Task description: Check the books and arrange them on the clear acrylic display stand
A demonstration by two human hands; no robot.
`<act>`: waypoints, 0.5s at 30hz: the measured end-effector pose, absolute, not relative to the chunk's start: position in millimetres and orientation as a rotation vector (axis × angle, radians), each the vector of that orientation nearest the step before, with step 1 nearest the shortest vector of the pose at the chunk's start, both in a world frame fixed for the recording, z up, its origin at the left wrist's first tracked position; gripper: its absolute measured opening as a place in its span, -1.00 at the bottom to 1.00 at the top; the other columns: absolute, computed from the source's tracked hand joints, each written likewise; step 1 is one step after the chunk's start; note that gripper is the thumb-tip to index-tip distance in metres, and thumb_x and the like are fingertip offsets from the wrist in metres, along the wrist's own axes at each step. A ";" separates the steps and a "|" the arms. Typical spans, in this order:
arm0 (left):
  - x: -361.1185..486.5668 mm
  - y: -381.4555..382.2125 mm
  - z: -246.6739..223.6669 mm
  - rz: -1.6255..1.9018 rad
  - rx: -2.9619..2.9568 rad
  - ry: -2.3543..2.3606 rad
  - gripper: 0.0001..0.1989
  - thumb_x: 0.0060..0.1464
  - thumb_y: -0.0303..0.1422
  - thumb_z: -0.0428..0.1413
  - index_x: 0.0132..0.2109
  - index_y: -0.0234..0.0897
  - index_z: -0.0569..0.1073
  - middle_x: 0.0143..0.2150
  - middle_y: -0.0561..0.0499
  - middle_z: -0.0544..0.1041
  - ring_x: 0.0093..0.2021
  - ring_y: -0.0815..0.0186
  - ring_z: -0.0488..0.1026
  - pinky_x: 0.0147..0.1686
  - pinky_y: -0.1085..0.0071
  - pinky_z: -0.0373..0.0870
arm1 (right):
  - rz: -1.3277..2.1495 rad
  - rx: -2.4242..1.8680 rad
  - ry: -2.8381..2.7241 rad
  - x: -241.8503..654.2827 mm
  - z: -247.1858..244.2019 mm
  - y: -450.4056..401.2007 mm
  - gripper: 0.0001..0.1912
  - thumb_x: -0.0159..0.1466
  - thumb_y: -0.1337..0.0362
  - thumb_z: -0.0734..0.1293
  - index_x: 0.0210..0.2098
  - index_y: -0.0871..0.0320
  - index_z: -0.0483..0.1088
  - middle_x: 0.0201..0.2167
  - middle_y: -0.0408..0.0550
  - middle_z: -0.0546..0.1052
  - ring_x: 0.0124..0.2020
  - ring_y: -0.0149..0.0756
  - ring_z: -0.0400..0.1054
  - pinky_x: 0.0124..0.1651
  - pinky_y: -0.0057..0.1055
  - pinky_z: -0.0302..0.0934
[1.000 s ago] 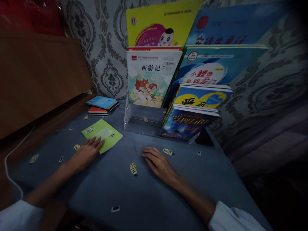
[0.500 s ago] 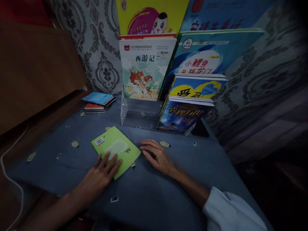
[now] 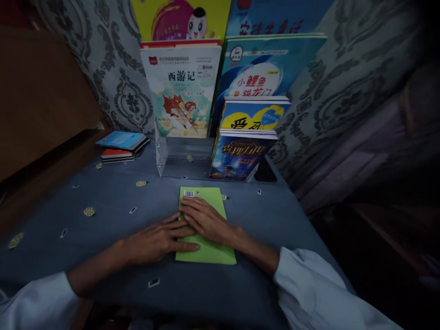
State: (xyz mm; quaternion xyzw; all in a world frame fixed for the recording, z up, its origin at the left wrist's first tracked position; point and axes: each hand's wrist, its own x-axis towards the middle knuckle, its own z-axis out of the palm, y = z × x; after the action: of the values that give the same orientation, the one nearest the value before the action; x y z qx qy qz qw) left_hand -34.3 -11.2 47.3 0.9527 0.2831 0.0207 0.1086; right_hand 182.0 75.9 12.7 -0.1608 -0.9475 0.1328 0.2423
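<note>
A thin light-green book lies flat on the cloth-covered table, its barcode near the top left corner. My left hand reaches over the book's left edge, fingers stretched out and resting on the cover. Across the upper middle of the cover lies my right hand, flat, with its fingertips pointing left towards the left edge. The fingers of both hands meet on the cover and partly hide it. Neither hand grips anything.
Behind the green book, a clear acrylic stand holds upright books, among them a white-covered book and a dark blue book. A small stack of books sits at the back left. A dark flat object lies right of the stand.
The green book has moved right and turned from slanted to nearly straight. My left hand has moved along with it, and my right hand has come from beside the book onto its cover.
</note>
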 end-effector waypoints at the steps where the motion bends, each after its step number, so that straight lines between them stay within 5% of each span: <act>1: -33.1 -10.1 48.4 0.065 2.763 0.842 -0.35 0.20 -0.61 0.00 0.36 -0.01 0.27 0.45 0.02 0.21 0.48 0.18 0.02 0.44 0.04 0.00 | 0.369 -0.491 -2.613 181.8 10.0 77.8 -0.59 0.49 0.25 0.09 0.19 0.25 0.39 0.25 0.17 0.43 0.35 -0.15 0.22 0.40 -0.07 0.12; 8: -28.7 21.1 34.3 0.530 2.426 1.339 -0.55 0.38 -0.42 -0.18 0.33 -0.25 0.28 0.23 -0.15 0.47 0.25 0.24 0.39 0.23 0.24 0.35 | 0.374 -0.736 -2.682 177.5 -1.1 97.7 -0.47 0.49 0.16 0.10 0.36 0.28 0.18 0.39 0.23 0.23 0.46 -0.08 -0.01 0.46 0.05 -0.06; 15: -60.3 66.0 -10.1 0.327 2.447 1.919 -0.42 0.39 -0.10 -0.15 0.39 -0.35 0.18 0.44 -0.26 0.19 0.47 0.05 0.06 0.39 -0.02 0.06 | 0.308 -1.037 -2.609 216.0 -13.0 131.3 -0.38 0.47 0.07 0.13 0.36 0.35 0.19 0.37 0.29 0.24 0.42 0.01 0.08 0.42 0.03 0.04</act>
State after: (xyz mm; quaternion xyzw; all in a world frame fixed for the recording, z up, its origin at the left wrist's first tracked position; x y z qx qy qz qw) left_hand -60.3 66.0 -10.1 0.7825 0.6138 0.1045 0.0072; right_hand 216.0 131.3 -13.0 -0.3626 -0.9122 0.1076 0.1579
